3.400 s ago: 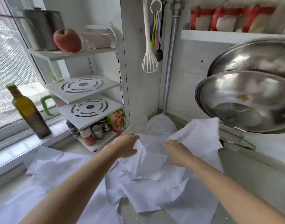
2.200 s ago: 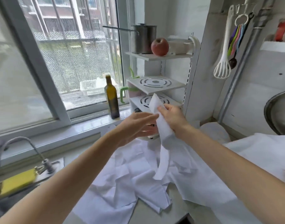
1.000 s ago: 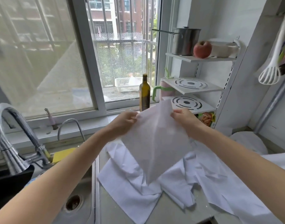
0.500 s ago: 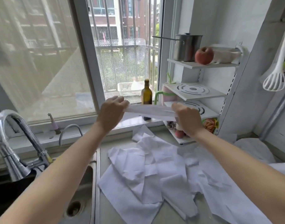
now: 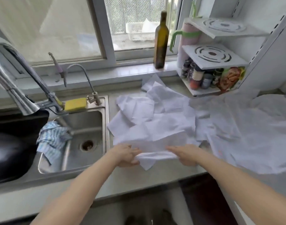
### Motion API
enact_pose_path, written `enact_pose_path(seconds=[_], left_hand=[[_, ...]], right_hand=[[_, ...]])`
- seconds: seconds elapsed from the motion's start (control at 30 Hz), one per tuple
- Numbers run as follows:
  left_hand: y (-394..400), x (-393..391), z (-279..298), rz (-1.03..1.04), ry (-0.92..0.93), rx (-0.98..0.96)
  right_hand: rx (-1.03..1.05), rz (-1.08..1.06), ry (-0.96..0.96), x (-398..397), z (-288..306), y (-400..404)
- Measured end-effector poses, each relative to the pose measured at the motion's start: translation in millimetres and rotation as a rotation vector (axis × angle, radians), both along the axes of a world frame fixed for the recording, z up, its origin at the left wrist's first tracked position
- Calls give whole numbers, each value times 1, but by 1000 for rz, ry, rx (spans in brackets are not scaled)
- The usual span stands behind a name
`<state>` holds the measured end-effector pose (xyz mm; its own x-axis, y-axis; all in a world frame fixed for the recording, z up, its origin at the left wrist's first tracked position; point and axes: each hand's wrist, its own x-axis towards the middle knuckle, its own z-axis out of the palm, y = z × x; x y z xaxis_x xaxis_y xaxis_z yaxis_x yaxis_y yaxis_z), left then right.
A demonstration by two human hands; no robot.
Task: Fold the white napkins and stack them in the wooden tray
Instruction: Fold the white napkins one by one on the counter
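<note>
A white napkin [image 5: 157, 146] is stretched flat between my hands near the front edge of the counter, one corner hanging down. My left hand [image 5: 125, 155] pinches its left end and my right hand [image 5: 186, 154] pinches its right end. Behind it lies a crumpled pile of white napkins [image 5: 153, 114], spreading right into more white cloth [image 5: 246, 127]. No wooden tray is in view.
A steel sink [image 5: 83, 132] with a blue striped rag [image 5: 52, 140], a tap [image 5: 15, 88] and a yellow sponge [image 5: 75, 103] lies to the left. A green bottle [image 5: 161, 41] stands on the sill. A white rack [image 5: 212, 57] with spice jars is at the back right.
The napkin was held up at window height between both hands; now both hands have brought it down to the front of the counter. The view has tilted downward.
</note>
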<state>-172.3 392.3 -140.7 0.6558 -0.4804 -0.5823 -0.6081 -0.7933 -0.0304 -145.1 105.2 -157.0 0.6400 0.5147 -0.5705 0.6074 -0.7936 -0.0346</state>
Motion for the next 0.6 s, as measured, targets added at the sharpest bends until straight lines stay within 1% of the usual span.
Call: enact_pose_path(seconds=[0.07, 0.13, 0.27, 0.4, 0.47, 0.53, 0.6], left_hand=[[-6, -15, -11, -39, 86, 42], [-8, -22, -11, -29, 153, 66], [-7, -31, 6, 77, 290, 11], [-10, -47, 10, 192, 429, 6], [-11, -52, 7, 218, 450, -8], [-10, -51, 5, 256, 431, -59], [-6, -46, 3, 372, 425, -187]], right_hand=[[-30, 8, 79, -10, -9, 0], [-53, 14, 114, -16, -8, 0], [-135, 39, 203, -20, 5, 7], [-167, 42, 381, -32, 19, 9], [-158, 39, 428, -32, 24, 11], [-96, 9, 451, -27, 28, 13], [50, -125, 514, -17, 31, 12]])
